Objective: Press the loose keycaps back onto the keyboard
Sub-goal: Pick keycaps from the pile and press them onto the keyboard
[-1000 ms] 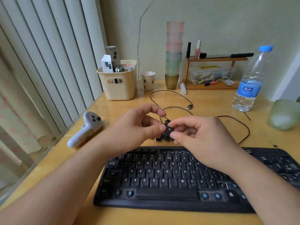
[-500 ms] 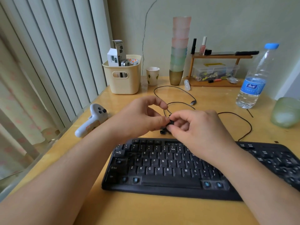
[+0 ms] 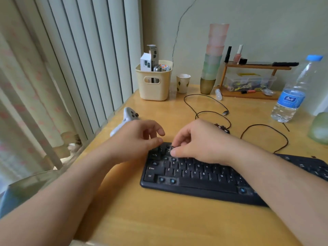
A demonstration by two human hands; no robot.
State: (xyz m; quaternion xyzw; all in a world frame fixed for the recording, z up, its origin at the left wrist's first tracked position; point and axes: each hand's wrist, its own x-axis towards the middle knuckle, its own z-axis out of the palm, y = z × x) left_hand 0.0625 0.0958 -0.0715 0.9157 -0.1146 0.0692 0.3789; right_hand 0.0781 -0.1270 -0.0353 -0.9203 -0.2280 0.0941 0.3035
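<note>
A keycap [image 3: 171, 148] is pinched by the right hand [image 3: 200, 141] over the keyboard [image 3: 191, 176]'s upper-left corner. The left hand [image 3: 137, 137] is held loosely curled alongside, gripping nothing. More loose keycaps [image 3: 221, 127] are left behind on the tabletop [image 3: 159, 215].

One keyboard [image 3: 204, 176]; two hands [image 3: 136, 139]; one water bottle [image 3: 291, 93]; one basket [image 3: 154, 84]; one paper cup [image 3: 182, 83]; one controller [image 3: 124, 120]; two cables [image 3: 205, 103] behind keyboard.

Bare desk [image 3: 159, 215] lies before the keyboard [image 3: 191, 181]; behind it, cable [image 3: 264, 126] loops and water bottle [image 3: 292, 93] crowd.
</note>
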